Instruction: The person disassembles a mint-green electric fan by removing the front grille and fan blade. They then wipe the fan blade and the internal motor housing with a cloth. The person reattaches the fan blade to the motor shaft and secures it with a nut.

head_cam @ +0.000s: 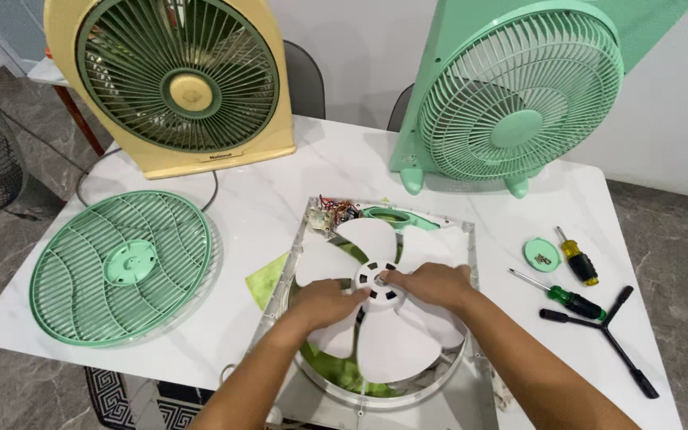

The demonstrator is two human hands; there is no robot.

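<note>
I see the white fan blade lying in the open fan housing at the counter's six o'clock edge. My left hand curls shut on the blade at nine o'clock of the hub; my right hand pinches the hub from three o'clock. I judge this the blade-seating or lifting step; next needs a level, steady pull or press. Screwdrivers lie at three o'clock.

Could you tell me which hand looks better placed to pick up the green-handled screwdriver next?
Probably the right hand: the green-handled screwdriver lies on its side of the table, while the left hand rests on the white fan blade, farther away.
</note>
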